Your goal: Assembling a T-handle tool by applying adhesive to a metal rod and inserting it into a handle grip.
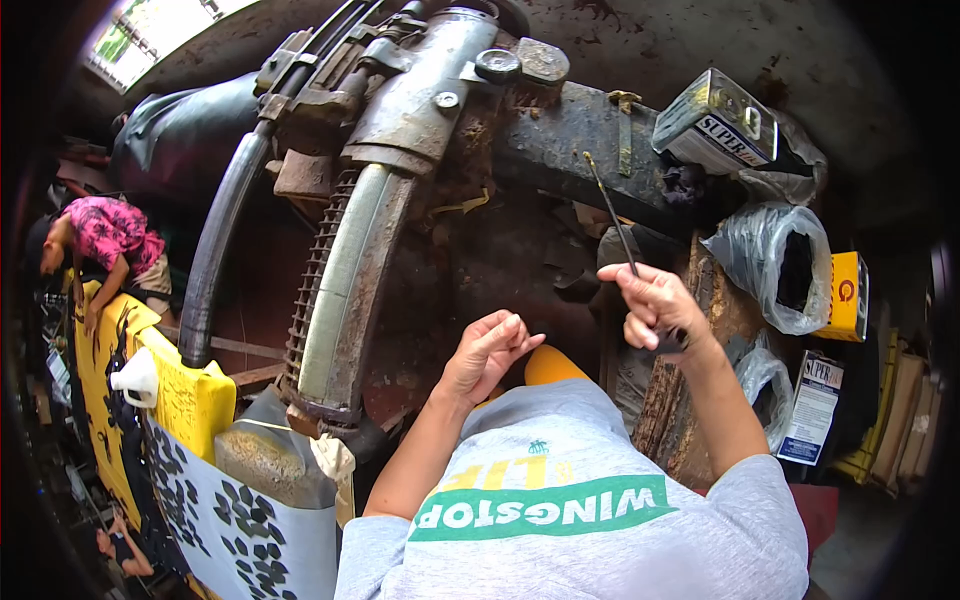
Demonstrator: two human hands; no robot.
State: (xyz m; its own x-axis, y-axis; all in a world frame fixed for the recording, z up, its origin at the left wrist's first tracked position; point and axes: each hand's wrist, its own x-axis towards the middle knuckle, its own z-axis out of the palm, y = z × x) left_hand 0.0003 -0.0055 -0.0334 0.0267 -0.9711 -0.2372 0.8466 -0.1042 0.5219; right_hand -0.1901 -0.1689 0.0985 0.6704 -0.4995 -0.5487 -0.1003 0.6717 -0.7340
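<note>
My right hand (657, 310) is closed round a thin dark stick (610, 205), which points up and away with a yellowish, crusted tip. A small black piece (672, 341) shows at the heel of the same hand. To its left, in front of my shirt, my left hand (491, 354) has its thumb and fingers curled together in a pinch. Whatever they may hold is too small or hidden to make out. Above both hands stands a worn metal machine (425, 95) with a curved arm (340, 290) and a coil spring (318, 270).
On the right are a metal can (715, 125), a plastic bag with a dark opening (775, 265), a yellow box (848, 297) and another can (812, 405). At left, a yellow jug (200, 400) stands by a sheet of black pieces (250, 530). Another person (110, 240) bends over a yellow surface.
</note>
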